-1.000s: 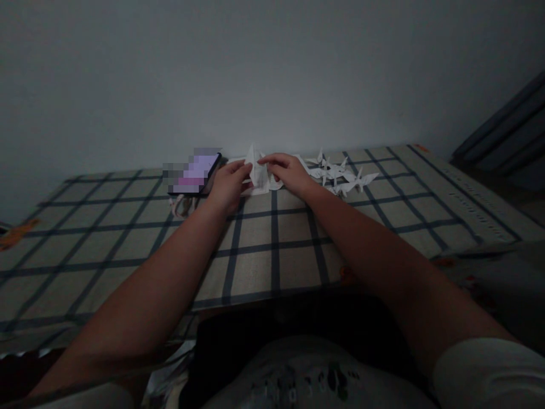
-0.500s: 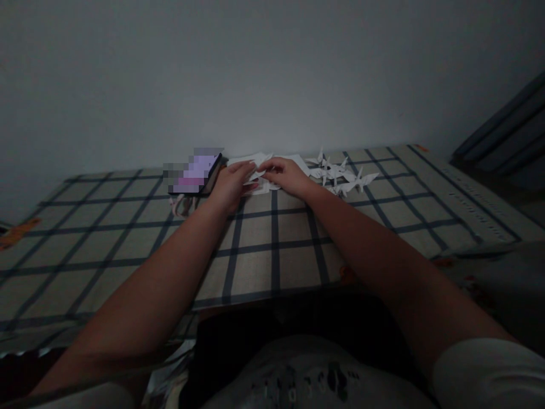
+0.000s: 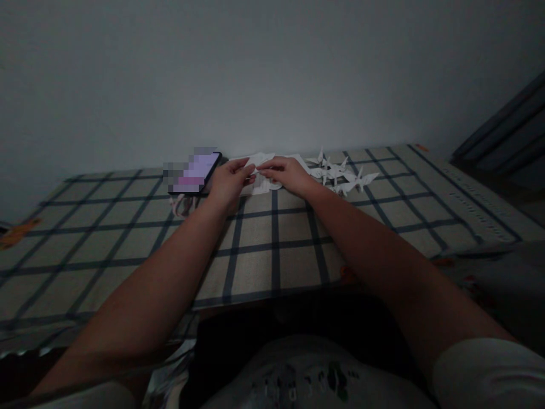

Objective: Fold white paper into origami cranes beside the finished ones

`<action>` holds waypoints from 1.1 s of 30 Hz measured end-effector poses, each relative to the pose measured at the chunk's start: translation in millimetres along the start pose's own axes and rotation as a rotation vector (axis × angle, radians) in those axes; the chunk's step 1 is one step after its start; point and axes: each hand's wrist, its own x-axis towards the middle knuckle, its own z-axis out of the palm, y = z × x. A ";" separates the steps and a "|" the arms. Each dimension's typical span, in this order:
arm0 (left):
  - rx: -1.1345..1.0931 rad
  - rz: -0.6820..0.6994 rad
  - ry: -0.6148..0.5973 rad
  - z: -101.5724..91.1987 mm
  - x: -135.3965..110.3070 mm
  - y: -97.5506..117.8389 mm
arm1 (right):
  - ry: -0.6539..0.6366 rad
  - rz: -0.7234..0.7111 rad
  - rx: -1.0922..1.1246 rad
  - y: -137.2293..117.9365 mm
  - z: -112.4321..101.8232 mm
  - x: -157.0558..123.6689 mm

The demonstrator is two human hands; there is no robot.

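Both my hands meet over white paper near the wall. My left hand [image 3: 231, 180] has its fingers and thumb closed in a pinch on a small piece of folded white paper [image 3: 258, 171]. From the other side my right hand [image 3: 290, 175] pinches the same piece, its fingertips close to the left ones. The fingers hide most of the fold. Under and behind the hands lie flat white paper sheets [image 3: 299, 162]. Just right of my right hand stand several folded white paper cranes [image 3: 351, 180], grouped together.
A phone [image 3: 196, 173] with a lit, blurred screen leans beside my left hand. A pale looped item [image 3: 184, 205] lies under its near edge. A checked cloth [image 3: 293, 250] covers the table, which meets a plain wall [image 3: 272, 74].
The left fingers have shifted and curled closer to the right fingertips. Less of the folded paper shows between the hands now. The phone and cranes stay where they were.
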 end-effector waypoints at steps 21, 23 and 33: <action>0.111 0.110 -0.142 -1.3 -6.6 0.4 | 0.148 0.073 0.080 -5.1 2.0 1.2; 0.116 0.110 -0.127 -1.1 -6.7 0.7 | 0.145 0.071 0.064 -5.7 1.9 1.1; -0.020 0.068 -0.091 3.7 -5.4 -1.6 | 0.183 0.066 0.035 -10.0 6.9 1.0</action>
